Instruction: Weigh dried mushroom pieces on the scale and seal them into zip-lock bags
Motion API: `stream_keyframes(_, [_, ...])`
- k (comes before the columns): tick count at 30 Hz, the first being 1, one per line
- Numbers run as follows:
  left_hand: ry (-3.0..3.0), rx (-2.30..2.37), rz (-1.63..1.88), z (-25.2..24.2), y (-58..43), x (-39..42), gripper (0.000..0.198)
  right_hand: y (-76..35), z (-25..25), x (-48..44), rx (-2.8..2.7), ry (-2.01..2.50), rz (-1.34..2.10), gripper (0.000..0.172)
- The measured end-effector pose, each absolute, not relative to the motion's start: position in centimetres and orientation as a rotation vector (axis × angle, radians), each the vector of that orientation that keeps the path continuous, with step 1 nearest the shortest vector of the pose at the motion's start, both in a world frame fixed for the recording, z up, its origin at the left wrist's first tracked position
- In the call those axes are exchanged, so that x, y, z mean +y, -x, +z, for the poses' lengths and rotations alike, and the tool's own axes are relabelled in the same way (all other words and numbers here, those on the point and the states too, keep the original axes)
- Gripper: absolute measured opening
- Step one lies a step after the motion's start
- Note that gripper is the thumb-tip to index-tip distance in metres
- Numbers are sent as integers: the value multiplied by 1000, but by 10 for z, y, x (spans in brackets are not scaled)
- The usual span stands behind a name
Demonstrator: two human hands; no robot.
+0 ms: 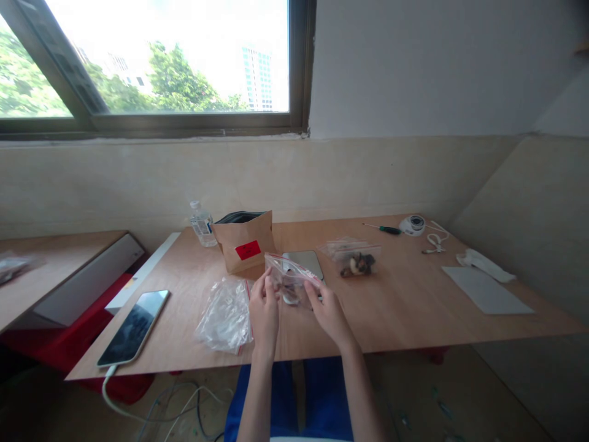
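Note:
Between my two hands is a clear zip-lock bag (pixel 294 283) with a red line along its top edge and some dark contents low inside. The fingers of my left hand (pixel 265 301) pinch its left side, and my right hand (pixel 327 307) grips the right side near the seal. Behind the bag lies a flat silver-grey scale (pixel 310 263), partly covered by it. Left of my left hand sits a pile of clear plastic bags (pixel 225 316). A brown paper pouch (pixel 248 242) with a red label stands open at the top just behind.
Filled zip bags (pixel 356 263) with brown pieces lie right of the scale. A phone (pixel 134 328) on a cable is at the left front, a water bottle (pixel 201 224) at the back. Farther right are a screwdriver (pixel 389 230), a white camera (pixel 413 225) and a white sheet (pixel 488 290).

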State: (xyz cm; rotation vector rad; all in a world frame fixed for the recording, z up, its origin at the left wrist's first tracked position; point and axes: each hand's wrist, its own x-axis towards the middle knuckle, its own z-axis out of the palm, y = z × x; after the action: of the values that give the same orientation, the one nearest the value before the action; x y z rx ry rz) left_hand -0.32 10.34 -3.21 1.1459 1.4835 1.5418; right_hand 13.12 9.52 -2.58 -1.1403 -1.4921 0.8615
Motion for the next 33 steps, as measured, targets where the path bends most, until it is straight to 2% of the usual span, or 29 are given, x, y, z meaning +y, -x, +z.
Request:
stream_keyframes(4, [-1228, 1546, 1661, -39, 10, 110, 40, -143, -30, 95, -1397, 1065, 938, 34])
stream_keyframes(10, [-1108, 1207, 1551, -45, 10, 111, 32, -150, -45, 100, -1221, 1098, 968, 39])
stream_keyframes(19, [-1061, 1224, 1489, -51, 6, 109, 38, -151, -56, 106, -1069, 1146, 878, 33])
stream_keyframes(33, [-921, 1158, 1472, -78, 9, 117, 42, -170, -96, 119, -881, 1241, 827, 44])
